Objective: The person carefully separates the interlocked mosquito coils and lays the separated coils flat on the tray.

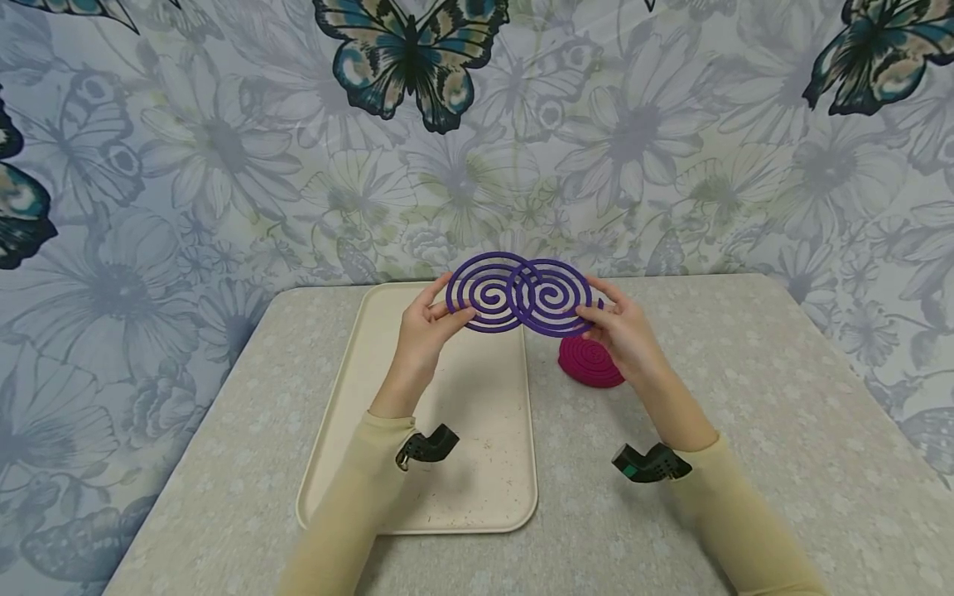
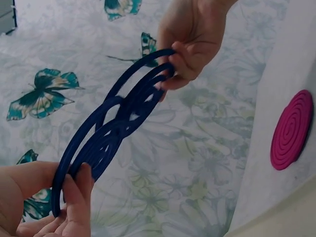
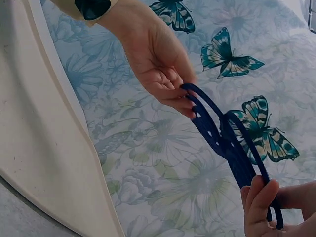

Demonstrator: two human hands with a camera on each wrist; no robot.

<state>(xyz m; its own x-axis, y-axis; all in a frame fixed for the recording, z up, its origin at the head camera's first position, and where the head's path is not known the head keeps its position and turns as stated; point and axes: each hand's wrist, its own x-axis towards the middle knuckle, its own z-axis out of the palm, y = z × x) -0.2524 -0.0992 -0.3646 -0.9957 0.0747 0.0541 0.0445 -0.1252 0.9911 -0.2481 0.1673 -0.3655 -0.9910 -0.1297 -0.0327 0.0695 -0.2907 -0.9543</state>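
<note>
Two purple openwork spiral discs overlap at the middle, held up level with the table's far edge in the head view. My left hand (image 1: 423,338) pinches the outer edge of the left spiral disc (image 1: 492,295) between thumb and fingers. The outer edge of the right spiral disc (image 1: 551,296) is gripped the same way by my right hand (image 1: 628,338). Seen nearly edge-on in the left wrist view, the dark blue-looking spirals (image 2: 101,148) stretch between both hands. A magenta coiled disc (image 1: 585,364) lies on the table, partly behind the right hand.
A cream tray (image 1: 350,397) with small dark crumbs on it lies on the left half of the table, under the left forearm. The table (image 1: 745,372) has a pale patterned cover. Behind it hangs a butterfly-and-flower print (image 1: 462,182).
</note>
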